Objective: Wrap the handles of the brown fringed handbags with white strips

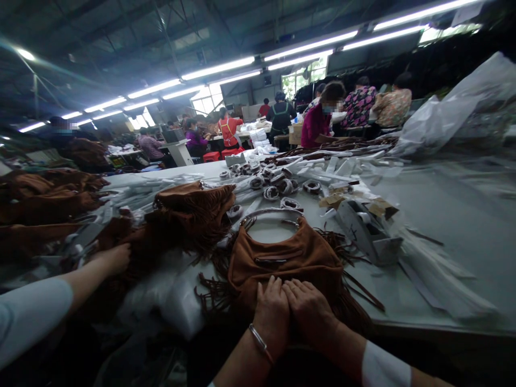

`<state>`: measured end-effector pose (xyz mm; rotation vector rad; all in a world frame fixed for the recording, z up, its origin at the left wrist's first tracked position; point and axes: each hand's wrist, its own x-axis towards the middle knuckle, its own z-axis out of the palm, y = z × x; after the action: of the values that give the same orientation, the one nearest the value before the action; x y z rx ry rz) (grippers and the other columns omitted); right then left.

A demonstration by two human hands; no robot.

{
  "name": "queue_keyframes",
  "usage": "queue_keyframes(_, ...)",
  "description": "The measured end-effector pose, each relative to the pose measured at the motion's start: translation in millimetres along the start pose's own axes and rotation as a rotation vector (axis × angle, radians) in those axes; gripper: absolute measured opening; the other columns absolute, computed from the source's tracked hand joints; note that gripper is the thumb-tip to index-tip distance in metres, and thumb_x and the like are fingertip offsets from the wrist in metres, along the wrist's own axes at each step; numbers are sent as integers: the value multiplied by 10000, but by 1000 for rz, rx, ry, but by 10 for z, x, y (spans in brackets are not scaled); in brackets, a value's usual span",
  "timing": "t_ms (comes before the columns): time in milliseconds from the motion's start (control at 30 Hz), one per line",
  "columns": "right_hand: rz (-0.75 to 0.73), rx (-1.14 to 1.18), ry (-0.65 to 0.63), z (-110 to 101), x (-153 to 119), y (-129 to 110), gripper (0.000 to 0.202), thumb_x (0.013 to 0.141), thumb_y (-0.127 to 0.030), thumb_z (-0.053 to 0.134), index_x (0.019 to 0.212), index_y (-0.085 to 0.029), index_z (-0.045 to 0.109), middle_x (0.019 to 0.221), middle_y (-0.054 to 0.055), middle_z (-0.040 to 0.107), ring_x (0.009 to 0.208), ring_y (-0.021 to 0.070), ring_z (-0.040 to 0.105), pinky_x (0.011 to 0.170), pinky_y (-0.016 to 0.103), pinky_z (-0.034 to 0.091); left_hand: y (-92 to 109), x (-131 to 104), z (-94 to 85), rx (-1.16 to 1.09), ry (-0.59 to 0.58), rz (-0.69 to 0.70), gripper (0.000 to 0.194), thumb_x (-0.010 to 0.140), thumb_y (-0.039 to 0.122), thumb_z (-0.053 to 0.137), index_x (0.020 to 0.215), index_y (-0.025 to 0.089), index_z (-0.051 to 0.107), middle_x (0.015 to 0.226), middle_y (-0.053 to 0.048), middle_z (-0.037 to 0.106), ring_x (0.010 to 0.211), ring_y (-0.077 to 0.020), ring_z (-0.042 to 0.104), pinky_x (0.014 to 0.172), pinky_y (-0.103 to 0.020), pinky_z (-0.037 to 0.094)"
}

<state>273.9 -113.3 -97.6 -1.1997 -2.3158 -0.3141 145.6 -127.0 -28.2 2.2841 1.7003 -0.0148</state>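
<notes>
A brown fringed handbag (282, 258) lies on the table in front of me, its wrapped handle (272, 213) arched away from me and a short zip across its upper side. My left hand (274, 301), with a silver bangle at the wrist, rests flat on the lower part of the bag. Beside it and touching it, my right hand (308, 309) also lies flat, fingers stretched out. Neither hand grips anything. Dark fringe strands spread out on both sides of the bag.
At left, a co-worker's hand (116, 259) touches brown material. Another fringed bag (193, 207) and a brown pile (44, 199) stand nearby. Wrapped rolls (271, 192), a tape dispenser (365, 231) and clear plastic (455, 113) lie on the table (455, 215). Several people work behind.
</notes>
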Motion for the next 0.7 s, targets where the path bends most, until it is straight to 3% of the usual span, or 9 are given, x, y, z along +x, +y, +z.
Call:
queue_keyframes(367,4,-20,163,199,-48,1,251,873,-118,555,1084,-141,688,1049,63,759,962,216,699,866,347,451,-146,77,75,10,23,28,538,921,29,326,1373,205,560,1463,-97,518,1416,-244,397,1171,-525,320)
queue_keyframes(600,-3,-67,240,313,-48,64,221,910,-201,517,1072,-153,660,1015,54,760,912,212,693,823,343,453,-238,245,446,126,148,-3,654,820,-67,301,1305,223,629,1405,-85,574,1346,-278,491,1105,-583,394)
queue_keyframes(700,-22,-98,208,351,-30,89,209,903,-204,530,1065,-155,652,1009,57,760,902,209,690,804,340,451,-310,303,599,150,211,11,656,813,-71,301,1271,233,658,1373,-73,599,1311,-285,528,1083,-583,429)
